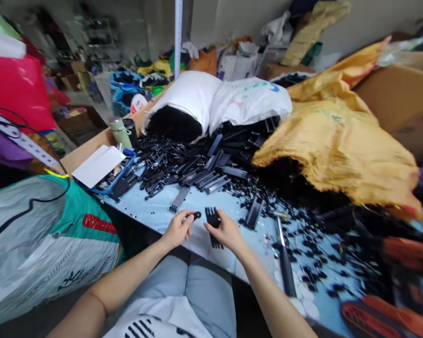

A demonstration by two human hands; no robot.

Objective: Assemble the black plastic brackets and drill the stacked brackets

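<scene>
My left hand (178,229) pinches a small black plastic piece (196,216) between thumb and fingers, just above the table's near edge. My right hand (225,231) grips a black comb-like plastic part (213,219) with teeth pointing up. The two hands are close together, the parts nearly touching. A large heap of the same black plastic parts (197,164) lies on the light blue table (155,206) right behind the hands.
A white sack (193,96) and a yellow sack (338,136) spill black parts onto the table. A hammer (285,263) lies to the right of my hands. A green bottle (121,131), a blue tray (107,190) and a large bag (38,244) stand at left.
</scene>
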